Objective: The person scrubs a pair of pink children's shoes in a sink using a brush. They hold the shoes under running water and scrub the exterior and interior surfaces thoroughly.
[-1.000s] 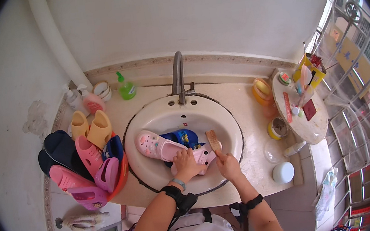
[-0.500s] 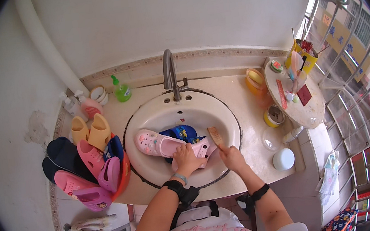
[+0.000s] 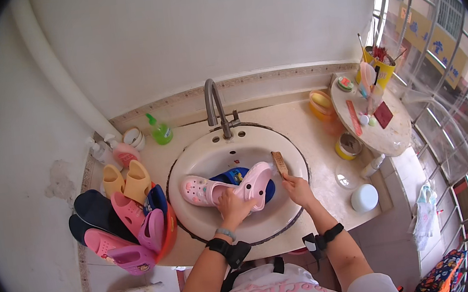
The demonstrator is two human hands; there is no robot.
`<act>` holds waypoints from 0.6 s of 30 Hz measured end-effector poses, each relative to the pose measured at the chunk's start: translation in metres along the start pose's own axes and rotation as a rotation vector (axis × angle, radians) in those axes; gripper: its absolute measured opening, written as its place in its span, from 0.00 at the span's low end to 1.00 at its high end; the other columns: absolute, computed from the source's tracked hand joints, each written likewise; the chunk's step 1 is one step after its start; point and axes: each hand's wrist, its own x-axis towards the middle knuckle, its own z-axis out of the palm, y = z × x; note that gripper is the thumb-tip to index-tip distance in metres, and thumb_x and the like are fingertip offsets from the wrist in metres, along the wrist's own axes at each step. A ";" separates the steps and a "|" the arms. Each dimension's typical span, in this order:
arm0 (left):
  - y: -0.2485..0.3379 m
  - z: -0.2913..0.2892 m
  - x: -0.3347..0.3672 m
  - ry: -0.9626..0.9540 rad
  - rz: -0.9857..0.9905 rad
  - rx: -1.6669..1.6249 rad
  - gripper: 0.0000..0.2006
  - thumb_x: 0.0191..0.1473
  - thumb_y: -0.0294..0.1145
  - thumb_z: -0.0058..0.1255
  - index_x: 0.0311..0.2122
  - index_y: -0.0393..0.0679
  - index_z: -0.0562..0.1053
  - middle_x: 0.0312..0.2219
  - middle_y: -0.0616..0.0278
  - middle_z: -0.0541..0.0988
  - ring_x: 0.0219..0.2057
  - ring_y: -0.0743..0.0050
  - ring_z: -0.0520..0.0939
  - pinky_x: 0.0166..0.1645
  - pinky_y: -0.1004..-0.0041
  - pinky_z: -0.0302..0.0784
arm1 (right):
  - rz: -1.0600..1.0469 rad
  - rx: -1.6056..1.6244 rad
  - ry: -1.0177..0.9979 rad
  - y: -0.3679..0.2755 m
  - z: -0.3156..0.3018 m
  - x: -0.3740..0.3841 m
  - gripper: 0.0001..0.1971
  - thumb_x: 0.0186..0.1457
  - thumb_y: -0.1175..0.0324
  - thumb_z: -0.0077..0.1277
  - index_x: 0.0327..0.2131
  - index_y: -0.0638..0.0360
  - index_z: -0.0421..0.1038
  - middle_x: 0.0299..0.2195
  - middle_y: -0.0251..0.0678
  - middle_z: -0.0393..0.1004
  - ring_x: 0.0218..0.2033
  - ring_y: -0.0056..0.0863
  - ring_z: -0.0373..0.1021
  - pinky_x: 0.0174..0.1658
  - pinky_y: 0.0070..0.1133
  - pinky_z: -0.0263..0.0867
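My left hand is closed around a pink shoe, holding it up on its side in the sink. My right hand grips a small wooden brush, and the brush sits just beside the shoe. So I think the scrubbing of this shoe is in the middle — not finished.

Another pink shoe with holes lies in the sink next to it, and a blue shoe peeks out underneath. I guess those are waiting for a wash.

On the counter to my left is a pile of shoes — yellow, pink, dark blue. I cannot tell if they are clean or dirty. The tap looks off.
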 end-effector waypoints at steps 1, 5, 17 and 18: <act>0.001 -0.003 0.000 -0.027 -0.025 -0.058 0.33 0.27 0.47 0.59 0.39 0.36 0.66 0.42 0.45 0.69 0.46 0.51 0.67 0.48 0.61 0.64 | 0.064 0.095 -0.024 0.004 -0.001 0.002 0.18 0.51 0.66 0.46 0.45 0.62 0.67 0.21 0.40 0.71 0.18 0.31 0.67 0.24 0.25 0.63; -0.035 0.010 0.008 -0.055 0.009 -0.216 0.41 0.25 0.48 0.60 0.45 0.35 0.59 0.43 0.43 0.67 0.45 0.47 0.68 0.49 0.59 0.64 | 0.338 0.587 -0.192 -0.055 -0.007 -0.006 0.19 0.53 0.66 0.46 0.48 0.62 0.65 0.20 0.24 0.65 0.13 0.11 0.55 0.15 0.14 0.51; -0.024 -0.010 0.027 0.254 0.220 -0.422 0.23 0.38 0.27 0.53 0.41 0.37 0.61 0.32 0.41 0.73 0.35 0.44 0.75 0.40 0.60 0.70 | -0.396 -0.179 -0.125 -0.111 0.026 -0.041 0.17 0.48 0.69 0.47 0.44 0.56 0.68 0.22 0.48 0.68 0.24 0.45 0.67 0.30 0.31 0.65; -0.026 -0.007 0.029 0.254 0.209 -0.452 0.22 0.38 0.27 0.52 0.41 0.36 0.61 0.32 0.41 0.73 0.35 0.42 0.74 0.40 0.59 0.69 | -0.364 -0.155 -0.110 -0.103 0.024 -0.032 0.17 0.48 0.69 0.47 0.45 0.55 0.67 0.22 0.48 0.67 0.24 0.45 0.67 0.30 0.32 0.65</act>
